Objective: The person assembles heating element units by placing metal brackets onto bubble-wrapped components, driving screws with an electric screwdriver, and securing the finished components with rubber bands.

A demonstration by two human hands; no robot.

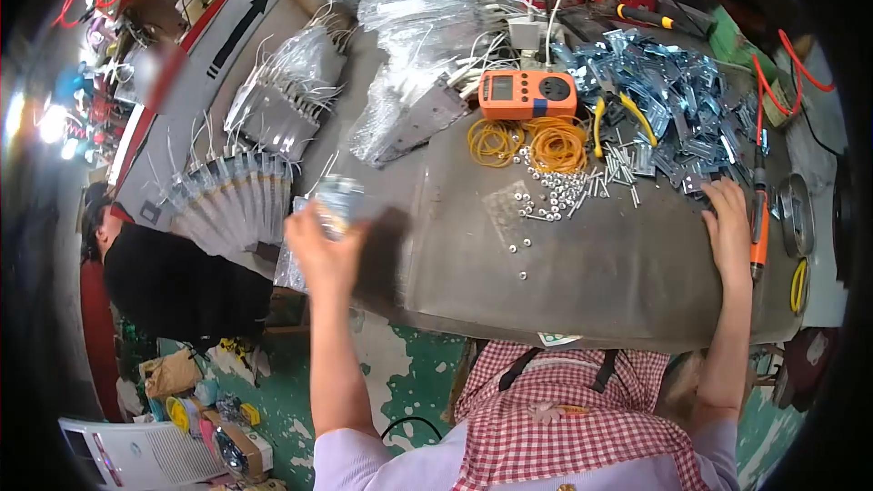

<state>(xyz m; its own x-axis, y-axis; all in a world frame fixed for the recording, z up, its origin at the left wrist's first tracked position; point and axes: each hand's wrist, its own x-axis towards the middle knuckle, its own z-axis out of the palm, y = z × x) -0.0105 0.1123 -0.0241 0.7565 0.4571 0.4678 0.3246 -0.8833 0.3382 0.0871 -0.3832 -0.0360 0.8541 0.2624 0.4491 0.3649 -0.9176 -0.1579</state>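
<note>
One wide grey tabletop (564, 300) takes up most of what I see from my remote seat. At its far middle lies a bubble-wrapped stack (418, 27), its white leads trailing mostly to the right, probably laid alike so the wires don't tangle. The far right carries a loose heap of metal pieces (673, 100), overlapping in no order, as if a pile within reach is all they need. On the left, clear-sleeved strips (241, 195) overlap in a fan, which I take to make them easy to count or lift singly. An orange meter (527, 95) sits between stack and heap, I'd guess so its display reads from the near side.

Over the left of the tabletop, I see the left hand (323, 241) curled, thumb and fingers grasping a shiny item (338, 200) that is too blurred for me to identify. At the heap's near right edge, the right hand (727, 218) is about half open, fingertips at a small dark piece (693, 184); whether it is pinched or merely touched, I cannot tell.

Coiled rubber bands (556, 144) lie just nearside of the meter. Smaller yet, screws (622, 164) and nuts (562, 193) gather beside them, grouped roughly by kind, seemingly for quick picking.
</note>
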